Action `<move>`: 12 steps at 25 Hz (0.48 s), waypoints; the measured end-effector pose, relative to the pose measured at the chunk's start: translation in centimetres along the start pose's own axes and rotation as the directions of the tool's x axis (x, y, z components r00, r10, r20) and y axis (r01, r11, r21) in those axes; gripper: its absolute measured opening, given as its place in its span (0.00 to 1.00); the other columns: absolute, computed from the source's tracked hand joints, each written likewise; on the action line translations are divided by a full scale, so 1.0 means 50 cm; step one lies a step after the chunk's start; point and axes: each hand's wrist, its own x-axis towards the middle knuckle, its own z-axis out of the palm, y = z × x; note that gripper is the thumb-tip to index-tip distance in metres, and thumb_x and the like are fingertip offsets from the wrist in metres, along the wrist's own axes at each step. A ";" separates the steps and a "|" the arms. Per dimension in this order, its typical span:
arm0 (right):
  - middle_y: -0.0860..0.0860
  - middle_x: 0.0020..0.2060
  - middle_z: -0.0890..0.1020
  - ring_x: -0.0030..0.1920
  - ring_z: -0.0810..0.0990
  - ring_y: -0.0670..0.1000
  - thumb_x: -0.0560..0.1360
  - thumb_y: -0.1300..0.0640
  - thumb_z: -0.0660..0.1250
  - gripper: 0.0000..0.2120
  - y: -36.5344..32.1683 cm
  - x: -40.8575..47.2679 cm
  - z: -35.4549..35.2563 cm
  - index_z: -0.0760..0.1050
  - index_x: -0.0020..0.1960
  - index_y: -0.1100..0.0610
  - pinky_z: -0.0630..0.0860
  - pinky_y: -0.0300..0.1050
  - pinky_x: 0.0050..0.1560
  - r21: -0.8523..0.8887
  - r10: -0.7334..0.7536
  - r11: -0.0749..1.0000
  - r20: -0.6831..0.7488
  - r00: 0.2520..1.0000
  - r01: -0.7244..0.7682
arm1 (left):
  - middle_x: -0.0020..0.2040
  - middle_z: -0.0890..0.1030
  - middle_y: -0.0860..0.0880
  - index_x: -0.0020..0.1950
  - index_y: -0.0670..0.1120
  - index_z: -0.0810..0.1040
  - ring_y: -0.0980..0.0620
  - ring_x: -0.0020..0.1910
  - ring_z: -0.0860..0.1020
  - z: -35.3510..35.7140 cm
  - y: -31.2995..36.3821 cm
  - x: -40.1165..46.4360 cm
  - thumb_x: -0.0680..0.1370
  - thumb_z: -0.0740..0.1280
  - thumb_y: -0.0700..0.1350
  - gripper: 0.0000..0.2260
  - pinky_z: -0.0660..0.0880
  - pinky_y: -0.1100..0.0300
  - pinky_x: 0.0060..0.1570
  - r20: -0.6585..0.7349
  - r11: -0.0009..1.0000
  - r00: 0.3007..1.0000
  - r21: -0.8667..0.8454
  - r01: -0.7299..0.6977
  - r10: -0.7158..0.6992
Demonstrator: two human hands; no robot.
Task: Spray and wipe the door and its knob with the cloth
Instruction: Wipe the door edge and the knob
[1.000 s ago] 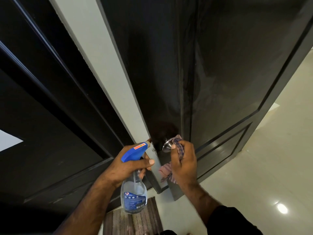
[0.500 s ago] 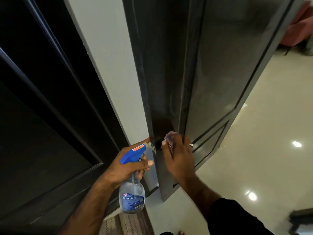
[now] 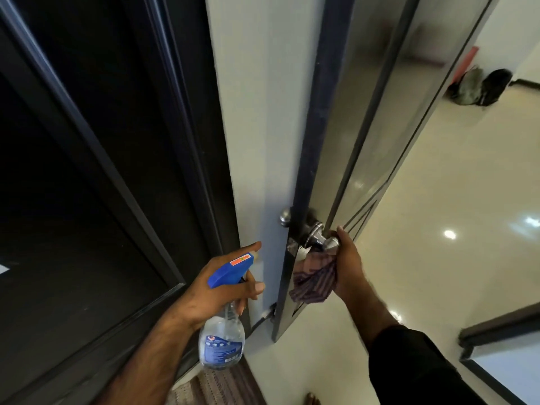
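Two hands are busy here. My left hand point(image 3: 217, 283) is wrapped around the neck of the spray bottle point(image 3: 222, 340), down at 7 o'clock. The blue spray head point(image 3: 230, 270) points up toward 1 o'clock, at the edge of the door point(image 3: 365, 112). The bottle hangs long ways, top to bottom, a bit tilted. I think it is light and a little slippery, so the thin neck is the best place to hold it.

My right hand point(image 3: 347, 267) is at 5 o'clock. Its fingers curl around the shiny knob point(image 3: 331, 244) and hold the cloth point(image 3: 314, 280) too. The cloth hangs just under the knob. It looks soft and floppy, so I should bunch it in my palm.

The knob looks hard, smooth and slippery. It sticks out sideways from the door, toward 4 o'clock. A second knob point(image 3: 285, 217) pokes out the other side. The door stands open, tall and stiff, with its thin edge facing me.
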 end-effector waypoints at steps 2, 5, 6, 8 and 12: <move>0.60 0.47 0.86 0.44 0.86 0.61 0.80 0.31 0.63 0.31 0.007 -0.020 0.003 0.84 0.60 0.58 0.82 0.55 0.54 0.268 0.237 0.935 0.019 0.971 -0.233 | 0.43 0.82 0.35 0.78 0.58 0.70 0.43 0.33 0.78 -0.006 -0.003 -0.008 0.71 0.80 0.49 0.37 0.81 0.56 0.34 0.027 1.000 1.000 -0.029 0.005 -0.005; 0.55 0.39 0.83 0.39 0.82 0.57 0.83 0.34 0.59 0.25 0.004 -0.050 0.023 0.80 0.53 0.55 0.81 0.51 0.48 0.361 0.314 0.888 -0.025 0.949 -0.284 | 0.44 0.83 0.37 0.77 0.62 0.69 0.45 0.33 0.79 -0.016 -0.008 -0.012 0.71 0.80 0.51 0.37 0.81 0.57 0.36 0.051 0.999 0.998 -0.034 0.033 -0.031; 0.56 0.40 0.84 0.41 0.83 0.58 0.84 0.35 0.59 0.25 -0.006 -0.062 0.030 0.81 0.53 0.56 0.80 0.53 0.51 0.342 0.306 0.900 -0.047 0.951 -0.272 | 0.43 0.83 0.38 0.77 0.62 0.69 0.45 0.33 0.79 -0.017 -0.010 -0.012 0.71 0.80 0.50 0.37 0.81 0.57 0.36 0.055 0.999 0.998 -0.032 0.043 -0.041; 0.61 0.50 0.88 0.52 0.86 0.61 0.86 0.36 0.57 0.29 -0.024 -0.084 0.050 0.81 0.62 0.60 0.79 0.60 0.65 0.164 0.216 0.968 -0.156 0.964 -0.190 | 0.43 0.84 0.41 0.78 0.62 0.68 0.46 0.34 0.79 -0.017 -0.010 -0.012 0.71 0.80 0.52 0.38 0.81 0.56 0.38 0.056 0.999 0.997 -0.017 0.051 -0.050; 0.60 0.74 0.74 0.68 0.79 0.60 0.88 0.42 0.58 0.28 0.002 -0.087 0.091 0.60 0.83 0.53 0.78 0.64 0.71 -0.526 -0.265 0.845 -0.253 0.931 0.097 | 0.41 0.84 0.44 0.78 0.62 0.68 0.45 0.36 0.79 -0.009 -0.009 -0.002 0.69 0.79 0.57 0.39 0.82 0.56 0.42 0.073 1.000 0.997 0.013 0.025 -0.026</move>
